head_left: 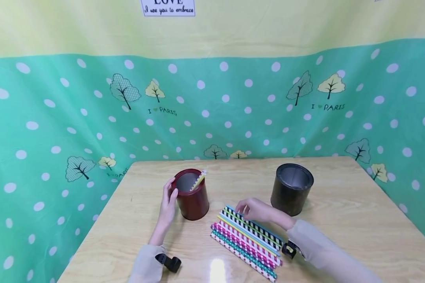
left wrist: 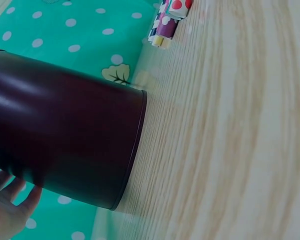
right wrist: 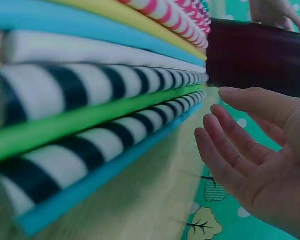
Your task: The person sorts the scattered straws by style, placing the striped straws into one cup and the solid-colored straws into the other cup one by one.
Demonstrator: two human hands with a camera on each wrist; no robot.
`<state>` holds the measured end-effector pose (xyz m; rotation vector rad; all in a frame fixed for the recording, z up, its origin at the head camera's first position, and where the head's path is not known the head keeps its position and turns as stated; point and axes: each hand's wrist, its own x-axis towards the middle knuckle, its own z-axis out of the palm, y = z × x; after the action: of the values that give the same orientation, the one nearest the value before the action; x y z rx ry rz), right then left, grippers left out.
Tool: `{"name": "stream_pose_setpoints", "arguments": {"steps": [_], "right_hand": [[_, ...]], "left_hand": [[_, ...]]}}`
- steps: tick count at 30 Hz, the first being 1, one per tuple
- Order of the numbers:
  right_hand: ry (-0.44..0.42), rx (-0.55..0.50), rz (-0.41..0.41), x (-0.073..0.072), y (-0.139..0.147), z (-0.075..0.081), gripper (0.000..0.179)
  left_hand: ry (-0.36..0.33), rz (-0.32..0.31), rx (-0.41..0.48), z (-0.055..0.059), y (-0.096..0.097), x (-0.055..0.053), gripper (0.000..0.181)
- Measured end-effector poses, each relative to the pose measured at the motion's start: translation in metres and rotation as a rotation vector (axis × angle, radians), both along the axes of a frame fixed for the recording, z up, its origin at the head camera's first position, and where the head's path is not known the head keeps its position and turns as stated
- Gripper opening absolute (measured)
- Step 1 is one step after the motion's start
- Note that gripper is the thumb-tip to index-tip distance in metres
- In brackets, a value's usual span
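A dark red canister [head_left: 193, 202] stands upright on the table, with a yellow-and-white paper straw [head_left: 198, 181] leaning out over its rim. My left hand [head_left: 168, 205] holds the canister's left side near the top, and its fingertips touch the wall in the left wrist view. A row of several paper straws [head_left: 248, 239] lies side by side at the centre: striped, dotted and plain. Over the far end of the row is my right hand [head_left: 256, 209], thumb and fingers apart in the right wrist view [right wrist: 260, 145], with nothing between them.
A black canister [head_left: 292, 189] stands upright behind the right forearm, its visible inside bare. Behind the wooden table [head_left: 134, 220] hangs a green and yellow curtain [head_left: 226, 106] with dots and trees. Each wrist wears a black strapped device.
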<state>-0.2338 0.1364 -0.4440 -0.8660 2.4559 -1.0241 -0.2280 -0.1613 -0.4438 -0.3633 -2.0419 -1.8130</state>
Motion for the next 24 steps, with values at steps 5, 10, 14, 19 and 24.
{"name": "stream_pose_setpoints", "arguments": {"steps": [5, 10, 14, 19, 24], "right_hand": [[0.006, 0.012, 0.009, -0.001, 0.004, -0.006, 0.022], [0.012, 0.024, 0.014, 0.001, 0.006, -0.01, 0.022], [0.005, 0.024, 0.012, 0.003, 0.007, -0.013, 0.021], [0.013, 0.037, 0.009, 0.004, 0.009, -0.014, 0.022], [0.018, 0.053, 0.004, 0.004, 0.009, -0.014, 0.021]], "left_hand": [[-0.007, 0.001, 0.007, 0.009, 0.003, 0.005, 0.039], [-0.013, 0.012, -0.001, 0.009, 0.003, 0.006, 0.038], [-0.019, 0.014, -0.008, 0.009, 0.003, 0.007, 0.038], [-0.023, 0.006, -0.001, 0.009, 0.004, 0.007, 0.039], [-0.012, 0.0, 0.001, 0.01, 0.005, 0.008, 0.039]]}}
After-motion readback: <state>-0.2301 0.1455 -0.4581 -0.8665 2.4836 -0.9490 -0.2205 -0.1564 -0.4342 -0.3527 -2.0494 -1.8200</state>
